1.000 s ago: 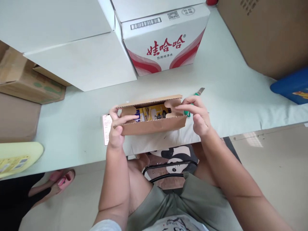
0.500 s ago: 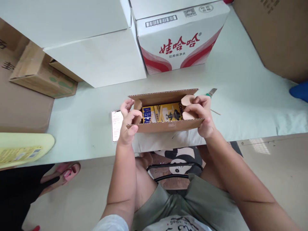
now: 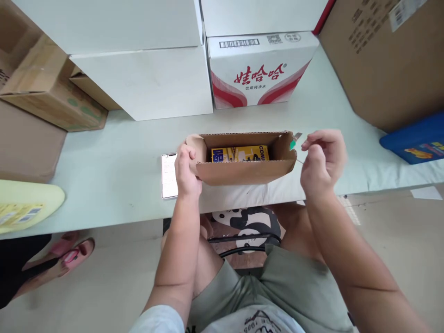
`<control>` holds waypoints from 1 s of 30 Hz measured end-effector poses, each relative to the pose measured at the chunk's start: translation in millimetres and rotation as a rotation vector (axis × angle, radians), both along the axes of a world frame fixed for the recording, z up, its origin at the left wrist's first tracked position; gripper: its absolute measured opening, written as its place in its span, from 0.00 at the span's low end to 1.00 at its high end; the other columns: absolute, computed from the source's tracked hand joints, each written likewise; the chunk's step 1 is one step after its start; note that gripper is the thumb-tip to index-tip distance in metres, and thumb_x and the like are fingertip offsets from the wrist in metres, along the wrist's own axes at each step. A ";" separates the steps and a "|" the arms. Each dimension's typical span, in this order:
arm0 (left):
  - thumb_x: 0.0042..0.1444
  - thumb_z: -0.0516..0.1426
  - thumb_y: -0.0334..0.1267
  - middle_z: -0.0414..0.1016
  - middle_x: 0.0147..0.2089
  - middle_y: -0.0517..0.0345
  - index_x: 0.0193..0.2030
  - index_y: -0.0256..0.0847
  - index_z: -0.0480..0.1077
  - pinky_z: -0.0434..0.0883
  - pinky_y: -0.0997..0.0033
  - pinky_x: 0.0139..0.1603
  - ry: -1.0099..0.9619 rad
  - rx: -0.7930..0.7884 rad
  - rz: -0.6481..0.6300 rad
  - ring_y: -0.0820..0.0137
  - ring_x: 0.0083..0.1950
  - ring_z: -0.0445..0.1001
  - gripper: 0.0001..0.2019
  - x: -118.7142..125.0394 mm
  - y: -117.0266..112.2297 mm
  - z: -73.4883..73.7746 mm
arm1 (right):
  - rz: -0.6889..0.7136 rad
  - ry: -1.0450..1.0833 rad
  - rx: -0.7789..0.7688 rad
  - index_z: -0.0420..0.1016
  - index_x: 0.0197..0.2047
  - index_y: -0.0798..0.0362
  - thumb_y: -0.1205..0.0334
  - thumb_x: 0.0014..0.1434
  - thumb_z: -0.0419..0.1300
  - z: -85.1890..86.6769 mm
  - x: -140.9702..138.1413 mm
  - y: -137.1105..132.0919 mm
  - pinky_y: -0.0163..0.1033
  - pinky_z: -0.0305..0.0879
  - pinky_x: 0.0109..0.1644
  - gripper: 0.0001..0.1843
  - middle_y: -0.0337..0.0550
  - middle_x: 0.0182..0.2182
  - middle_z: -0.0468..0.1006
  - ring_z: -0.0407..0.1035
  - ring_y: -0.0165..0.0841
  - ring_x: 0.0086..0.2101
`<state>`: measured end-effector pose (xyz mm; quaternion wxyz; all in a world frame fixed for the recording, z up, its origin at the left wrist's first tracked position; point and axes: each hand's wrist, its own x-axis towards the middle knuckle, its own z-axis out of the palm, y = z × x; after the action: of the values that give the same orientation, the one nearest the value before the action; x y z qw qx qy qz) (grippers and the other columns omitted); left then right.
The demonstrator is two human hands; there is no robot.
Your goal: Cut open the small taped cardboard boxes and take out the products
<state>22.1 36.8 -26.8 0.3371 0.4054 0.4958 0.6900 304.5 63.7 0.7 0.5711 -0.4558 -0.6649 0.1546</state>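
Observation:
An open brown cardboard box (image 3: pixel 243 172) stands at the near edge of the pale green table (image 3: pixel 114 157). A yellow and blue printed pack (image 3: pixel 239 153) lies inside it. My left hand (image 3: pixel 185 171) is closed round the box's left end and its side flap. My right hand (image 3: pixel 322 159) hovers just off the box's right end, fingers curled and thumb and forefinger close together; what they hold, if anything, is hidden. A green-handled cutter (image 3: pixel 293 143) lies on the table between that hand and the box wall.
A phone (image 3: pixel 169 175) lies left of the box. Behind it stand white cartons (image 3: pixel 138 78), one with red print (image 3: pixel 260 69). Brown cartons sit at left (image 3: pixel 45 92) and right (image 3: pixel 381 55), beside a blue item (image 3: pixel 412 138). Another person's sandalled foot (image 3: pixel 69 252) is lower left.
My right hand has let go of the box's right flap and moved out to the right. The end flaps now stand open and the box's inside shows more.

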 end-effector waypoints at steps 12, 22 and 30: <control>0.39 0.57 0.37 0.68 0.49 0.52 0.30 0.45 0.60 0.64 0.53 0.65 0.191 -0.022 -0.076 0.50 0.74 0.56 0.10 -13.6 -0.4 -3.1 | 0.761 -1.376 -0.570 0.73 0.67 0.43 0.64 0.63 0.62 114.5 -91.2 32.8 0.37 0.71 0.41 0.29 0.45 0.57 0.82 0.79 0.39 0.49; 0.38 0.57 0.35 0.67 0.64 0.53 0.33 0.45 0.60 0.59 0.51 0.73 0.108 -0.013 -0.145 0.50 0.78 0.52 0.13 -16.3 -0.2 -13.1 | 0.596 -1.669 -0.375 0.57 0.77 0.54 0.66 0.65 0.60 72.5 -98.2 38.8 0.51 0.74 0.56 0.39 0.61 0.66 0.72 0.75 0.50 0.60; 0.40 0.58 0.39 0.68 0.59 0.53 0.33 0.47 0.64 0.59 0.50 0.75 0.175 0.002 -0.234 0.51 0.80 0.49 0.11 -16.2 -0.7 -9.9 | 0.574 -1.700 -0.317 0.59 0.75 0.59 0.62 0.65 0.60 71.0 -99.1 39.1 0.50 0.74 0.54 0.37 0.65 0.62 0.76 0.76 0.51 0.58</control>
<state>5.9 36.1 -36.7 0.3704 0.5192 0.4721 0.6086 205.4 102.8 71.7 -0.2415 -0.3063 -0.9208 -0.0075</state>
